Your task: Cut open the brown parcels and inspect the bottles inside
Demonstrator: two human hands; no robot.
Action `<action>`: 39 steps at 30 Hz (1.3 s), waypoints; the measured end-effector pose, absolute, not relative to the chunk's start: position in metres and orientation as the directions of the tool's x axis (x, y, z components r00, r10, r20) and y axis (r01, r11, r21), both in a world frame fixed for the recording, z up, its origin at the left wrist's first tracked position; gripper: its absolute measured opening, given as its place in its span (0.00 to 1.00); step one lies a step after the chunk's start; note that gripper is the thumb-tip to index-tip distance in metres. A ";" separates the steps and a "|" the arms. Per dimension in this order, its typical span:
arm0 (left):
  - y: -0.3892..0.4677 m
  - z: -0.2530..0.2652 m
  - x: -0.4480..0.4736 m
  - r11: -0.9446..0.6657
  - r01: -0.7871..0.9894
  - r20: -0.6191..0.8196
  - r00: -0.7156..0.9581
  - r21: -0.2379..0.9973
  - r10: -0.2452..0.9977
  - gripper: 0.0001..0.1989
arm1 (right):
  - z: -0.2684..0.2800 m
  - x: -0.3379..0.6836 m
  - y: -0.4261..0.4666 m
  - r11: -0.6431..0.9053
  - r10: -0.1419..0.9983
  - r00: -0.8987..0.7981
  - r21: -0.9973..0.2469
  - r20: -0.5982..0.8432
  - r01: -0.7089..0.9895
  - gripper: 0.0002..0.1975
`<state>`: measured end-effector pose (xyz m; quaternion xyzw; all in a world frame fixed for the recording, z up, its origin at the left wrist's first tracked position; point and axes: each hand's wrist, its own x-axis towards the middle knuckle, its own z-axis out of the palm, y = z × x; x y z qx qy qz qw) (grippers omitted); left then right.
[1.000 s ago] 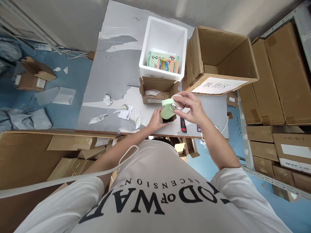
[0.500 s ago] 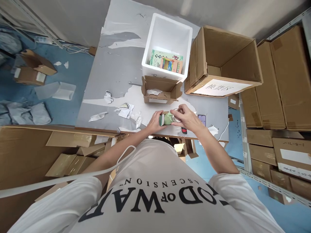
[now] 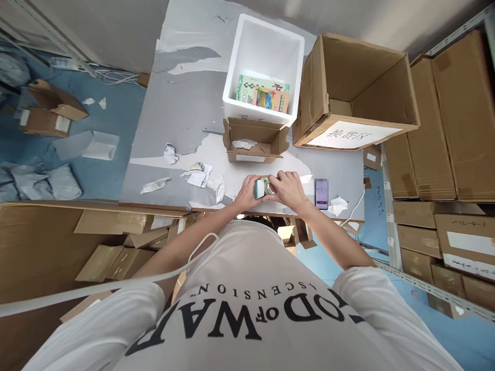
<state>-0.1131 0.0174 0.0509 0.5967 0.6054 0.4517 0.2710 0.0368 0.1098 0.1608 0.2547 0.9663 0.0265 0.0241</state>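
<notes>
At the table's front edge, my left hand point(image 3: 246, 195) is wrapped around a small green box point(image 3: 259, 188) with a white flap showing at its end. My right hand point(image 3: 291, 189) grips a shiny, rounded container point(image 3: 269, 186), whose kind I cannot make out. The container is against the box's right side, and whether part of it sits inside is hidden by my fingers. Just beyond both hands stands an open brown carton point(image 3: 251, 156) with white wrapping in it. A lit phone point(image 3: 322, 194) lies right of my right hand.
A white foam box point(image 3: 231, 82) holding colourful printed packs stands behind the carton. To its right is a large open cardboard box point(image 3: 315, 98) with a handwritten label. Crumpled paper point(image 3: 198, 174) lies on the left of the table. Stacked cartons point(image 3: 464, 123) fill the right shelving.
My right hand has brought the shiny container leftward, closer to the green box in my left hand. The red-and-black item by my right wrist is now out of sight. The phone screen looks different.
</notes>
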 end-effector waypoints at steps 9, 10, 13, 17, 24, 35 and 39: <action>0.018 0.054 -0.114 -0.101 0.474 0.178 -0.120 0.875 0.977 0.40 | 0.145 0.044 0.118 0.967 0.238 -0.965 -0.060 -0.108 0.246 0.30; 0.017 0.052 -0.115 -0.081 0.470 0.161 -0.132 0.879 0.978 0.41 | 0.143 0.044 0.120 0.973 0.205 -0.972 -0.082 -0.111 0.214 0.31; 0.013 0.044 -0.118 -0.023 0.452 0.121 -0.190 0.892 0.974 0.41 | 0.139 0.044 0.124 0.968 0.207 -0.971 -0.121 -0.121 0.222 0.30; 0.008 0.042 -0.116 -0.081 0.483 0.190 -0.181 0.872 0.965 0.36 | 0.135 0.047 0.123 0.952 0.235 -0.961 -0.164 -0.142 0.257 0.25; 0.009 0.052 -0.112 -0.133 0.652 0.242 -0.080 0.747 0.967 0.14 | 0.094 0.078 0.107 0.506 0.815 -0.558 -0.658 0.154 0.558 0.32; 0.005 0.053 -0.118 -0.165 0.542 0.223 -0.042 0.824 0.974 0.13 | 0.076 0.038 0.116 -0.075 0.799 -0.565 -0.967 -0.205 0.245 0.52; 0.006 0.052 -0.122 -0.202 0.521 0.270 -0.057 0.829 0.961 0.12 | 0.092 0.048 0.114 0.256 0.697 -0.716 -0.922 -0.033 0.292 0.40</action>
